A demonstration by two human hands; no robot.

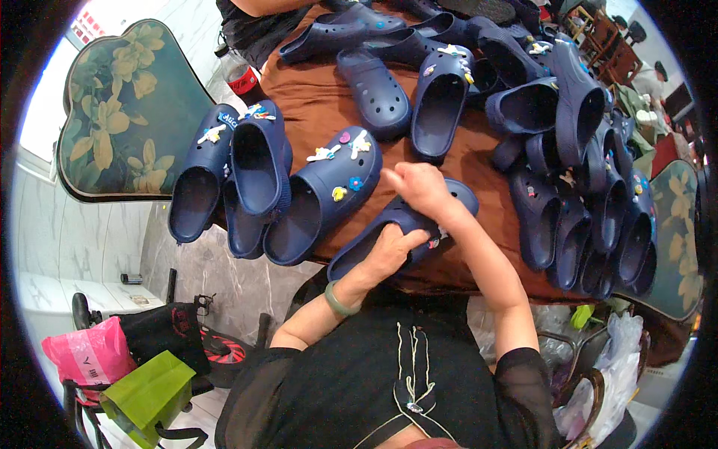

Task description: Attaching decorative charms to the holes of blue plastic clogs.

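While our left hand (387,253) holds a navy clog (407,215) at the near edge of the brown cloth (482,153), our right hand (422,191) curls over its upper — whether gripping anything, we cannot tell — with a charm-studded shoe (329,178) beside it and a bottle (241,78) farther off

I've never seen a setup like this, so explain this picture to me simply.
There's no machine here, just a person's two bare hands, seen from a camera worn on the head, looking down. Its wide fisheye lens bends straight edges. Many dark blue clogs lie on a brown cloth, several decorated with colourful charms. The left hand, below a bracelet on that wrist, has its grip on one clog. The right hand curls over that shoe's front; whether it holds anything is hidden.
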